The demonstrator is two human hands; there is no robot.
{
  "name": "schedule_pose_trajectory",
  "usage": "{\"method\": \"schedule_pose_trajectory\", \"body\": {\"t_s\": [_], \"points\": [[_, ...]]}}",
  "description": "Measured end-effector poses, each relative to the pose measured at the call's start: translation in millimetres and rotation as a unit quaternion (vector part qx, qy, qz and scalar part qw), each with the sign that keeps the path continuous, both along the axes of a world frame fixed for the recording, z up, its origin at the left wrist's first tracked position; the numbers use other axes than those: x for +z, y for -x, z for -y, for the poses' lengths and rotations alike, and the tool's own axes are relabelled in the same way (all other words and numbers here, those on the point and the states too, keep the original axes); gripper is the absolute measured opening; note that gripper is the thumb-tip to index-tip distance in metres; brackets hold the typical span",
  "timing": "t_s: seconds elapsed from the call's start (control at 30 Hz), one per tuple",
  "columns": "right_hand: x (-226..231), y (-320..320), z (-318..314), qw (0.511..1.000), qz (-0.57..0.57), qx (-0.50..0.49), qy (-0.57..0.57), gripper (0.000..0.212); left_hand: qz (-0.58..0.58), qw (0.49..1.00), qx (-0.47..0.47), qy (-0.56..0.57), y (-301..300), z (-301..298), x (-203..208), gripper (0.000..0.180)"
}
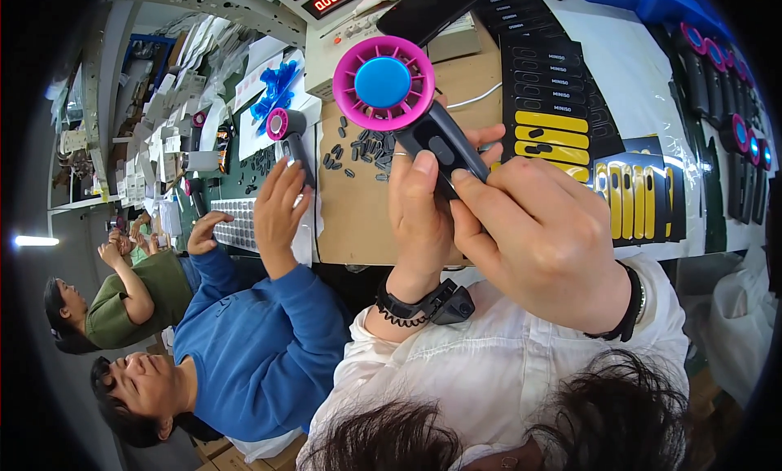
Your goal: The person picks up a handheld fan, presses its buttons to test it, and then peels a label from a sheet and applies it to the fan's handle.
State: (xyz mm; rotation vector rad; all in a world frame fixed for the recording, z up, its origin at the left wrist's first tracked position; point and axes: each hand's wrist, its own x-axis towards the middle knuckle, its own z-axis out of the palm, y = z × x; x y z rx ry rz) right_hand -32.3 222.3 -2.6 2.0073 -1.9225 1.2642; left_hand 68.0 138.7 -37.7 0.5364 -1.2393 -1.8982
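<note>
Right at the near middle, here's my right hand (pixel 554 239), fingertips pinching the near end of a dark handheld fan (pixel 411 116)! My left hand (pixel 419 198) clasps the handle, thumb on its face, the fingers behind seemingly curled, partly hidden. Small dark pieces (pixel 371 147) lie left on brown board (pixel 346 218), yellow strips (pixel 551 122) right; far off, a red-digit display (pixel 330 2).

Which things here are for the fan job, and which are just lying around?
Seem part of the job:
- pink-rimmed fan, held in the left hand, with the right hand touching its handle
- small dark pieces
- black sheets with yellow strips

Probably just lying about:
- dark phone-like slab
- crumpled blue plastic
</note>
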Motion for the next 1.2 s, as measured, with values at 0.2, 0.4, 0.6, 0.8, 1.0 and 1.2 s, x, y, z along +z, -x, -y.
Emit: {"method": "schedule_pose_trajectory", "body": {"t_s": [0.2,0.4,0.6,0.8,1.0,1.2], "points": [[3,0,-5,1.0,-0.006,0.003,-0.002,0.024,-0.007,0.998,-0.03,0.062,-6,-3,13,0.052],[4,5,-10,1.0,0.0,0.022,-0.013,0.025,0.167,0.98,-0.031,0.106,-4,-6,55,0.052],[4,5,-10,1.0,0.003,0.018,0.006,0.027,0.096,0.986,-0.047,0.131,-10,-3,28,0.05],[0,1,-8,1.0,-0.009,-0.005,0.016,0.028,-0.013,0.998,-0.029,0.051,-8,-9,7,0.048],[2,1,-11,1.0,-0.001,-0.003,-0.017,0.03,-0.023,0.999,-0.005,0.039,-8,-10,6,0.047],[-4,4,-16,0.999,0.014,0.036,0.015,0.031,0.007,1.0,-0.017,0.018,-13,0,7,0.048]]}}
